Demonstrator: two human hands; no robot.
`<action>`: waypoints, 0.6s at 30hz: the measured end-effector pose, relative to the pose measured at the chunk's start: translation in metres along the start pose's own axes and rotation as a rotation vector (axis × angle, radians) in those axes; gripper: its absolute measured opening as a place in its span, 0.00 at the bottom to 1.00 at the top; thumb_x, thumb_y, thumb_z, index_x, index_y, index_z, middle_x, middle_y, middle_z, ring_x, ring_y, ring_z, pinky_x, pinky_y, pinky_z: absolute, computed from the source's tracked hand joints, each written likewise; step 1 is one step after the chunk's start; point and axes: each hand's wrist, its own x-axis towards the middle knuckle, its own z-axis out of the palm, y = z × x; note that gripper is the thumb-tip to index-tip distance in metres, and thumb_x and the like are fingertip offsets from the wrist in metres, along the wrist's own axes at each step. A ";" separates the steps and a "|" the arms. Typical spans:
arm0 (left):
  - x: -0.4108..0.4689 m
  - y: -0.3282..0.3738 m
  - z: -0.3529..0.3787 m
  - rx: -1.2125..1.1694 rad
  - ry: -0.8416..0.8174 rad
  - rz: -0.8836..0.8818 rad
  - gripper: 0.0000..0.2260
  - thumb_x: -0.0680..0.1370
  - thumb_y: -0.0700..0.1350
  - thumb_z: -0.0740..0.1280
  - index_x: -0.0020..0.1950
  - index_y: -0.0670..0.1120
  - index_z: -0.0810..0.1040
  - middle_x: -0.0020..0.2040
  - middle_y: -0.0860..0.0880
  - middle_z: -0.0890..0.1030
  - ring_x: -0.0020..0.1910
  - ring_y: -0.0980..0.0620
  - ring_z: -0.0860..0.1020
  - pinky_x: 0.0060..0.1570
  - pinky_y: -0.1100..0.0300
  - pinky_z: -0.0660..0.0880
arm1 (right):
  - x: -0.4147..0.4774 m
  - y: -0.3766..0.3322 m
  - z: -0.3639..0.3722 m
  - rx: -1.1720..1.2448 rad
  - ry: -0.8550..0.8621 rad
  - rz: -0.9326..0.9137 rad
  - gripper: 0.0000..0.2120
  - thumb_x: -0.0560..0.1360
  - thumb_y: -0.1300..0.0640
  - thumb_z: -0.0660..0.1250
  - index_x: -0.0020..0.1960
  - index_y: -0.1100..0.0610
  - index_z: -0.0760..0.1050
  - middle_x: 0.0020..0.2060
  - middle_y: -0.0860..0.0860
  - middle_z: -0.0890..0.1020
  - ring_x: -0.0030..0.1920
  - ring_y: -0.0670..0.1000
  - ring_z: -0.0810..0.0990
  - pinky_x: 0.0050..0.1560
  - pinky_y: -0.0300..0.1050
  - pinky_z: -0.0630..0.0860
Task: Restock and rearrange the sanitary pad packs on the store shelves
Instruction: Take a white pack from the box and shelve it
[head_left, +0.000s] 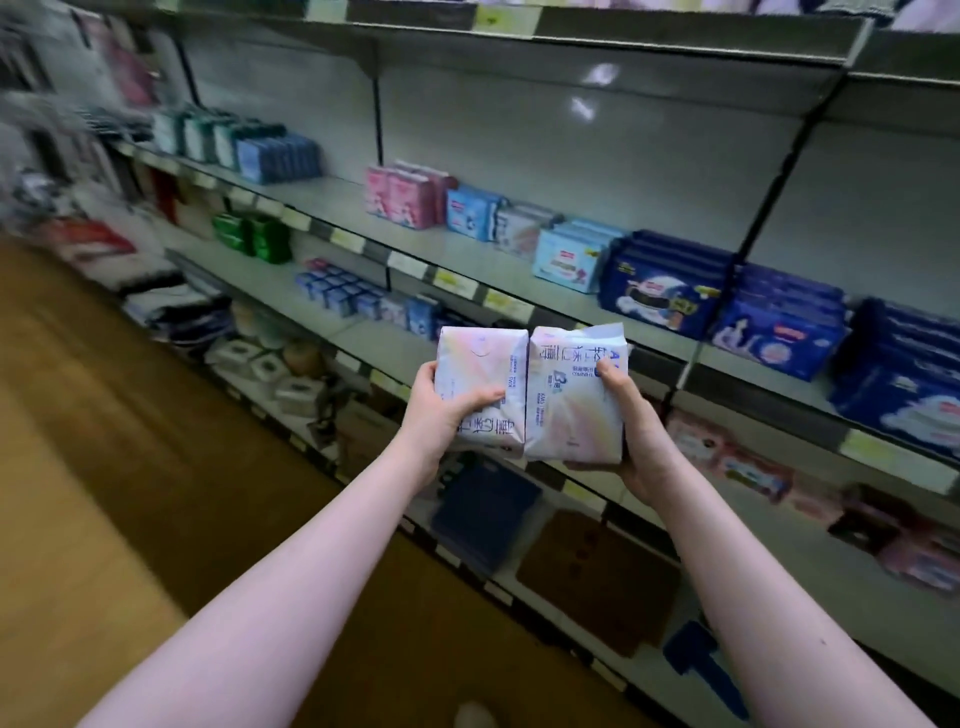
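Packs of sanitary pads fill both my grips, one in each, held up side by side in front of the shelving with their long edges touching. My left grip is curled round the left pack, with the thumb across its front and the fingertips on its left side. My right grip clasps the right pack from its outer side, thumb pressed on the front near the top, fingers under the bottom edge. Both packs are pale with a pastel sheen and blue print, and they stand upright in the air, resting on no shelf.

Behind them, the upper shelf carries a row near its front edge: pink packs, light blue packs, then dark blue packs toward the right end. Yellow price labels line that front edge. Green packs stand on the shelf below, toward its left end. A wooden floor runs along the shelving on the left.
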 end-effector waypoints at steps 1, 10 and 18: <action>0.004 0.001 -0.007 -0.002 0.024 0.000 0.35 0.60 0.45 0.78 0.64 0.43 0.68 0.55 0.46 0.79 0.48 0.51 0.80 0.40 0.61 0.77 | 0.008 0.001 0.006 -0.001 -0.010 0.000 0.20 0.74 0.41 0.60 0.57 0.52 0.77 0.54 0.55 0.83 0.47 0.55 0.82 0.35 0.45 0.79; 0.082 0.026 -0.046 -0.096 0.143 0.020 0.42 0.52 0.49 0.78 0.63 0.39 0.71 0.53 0.42 0.82 0.43 0.49 0.83 0.36 0.57 0.78 | 0.101 -0.011 0.054 -0.010 -0.126 -0.062 0.26 0.63 0.40 0.66 0.57 0.53 0.77 0.47 0.51 0.84 0.38 0.50 0.84 0.28 0.44 0.76; 0.195 0.054 -0.042 -0.037 0.111 0.071 0.45 0.52 0.50 0.78 0.66 0.37 0.69 0.56 0.40 0.81 0.43 0.49 0.83 0.36 0.58 0.78 | 0.206 -0.043 0.067 0.044 -0.137 -0.098 0.19 0.67 0.43 0.71 0.52 0.53 0.78 0.43 0.53 0.84 0.32 0.49 0.82 0.24 0.38 0.73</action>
